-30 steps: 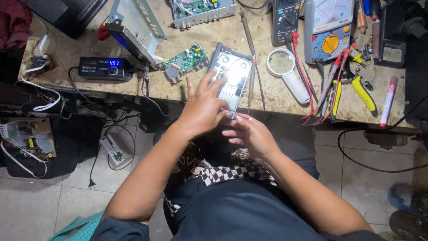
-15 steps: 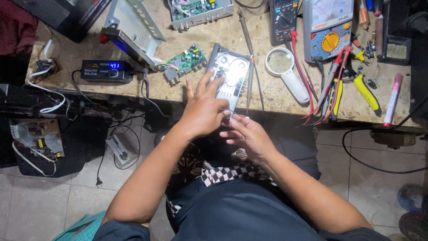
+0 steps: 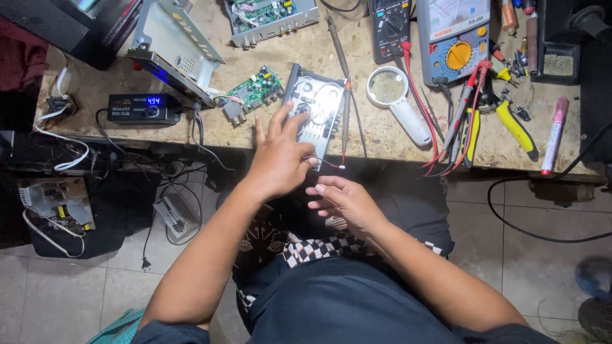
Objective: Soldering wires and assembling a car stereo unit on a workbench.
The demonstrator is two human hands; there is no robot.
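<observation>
While the left hand lies flat on the metal plate, the right hand's grip holds nothing.

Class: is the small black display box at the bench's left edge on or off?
On: the small black display box shows lit blue digits.

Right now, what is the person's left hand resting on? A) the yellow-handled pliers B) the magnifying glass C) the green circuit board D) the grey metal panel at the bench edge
D: the left hand lies with fingers spread on the grey metal panel.
</observation>
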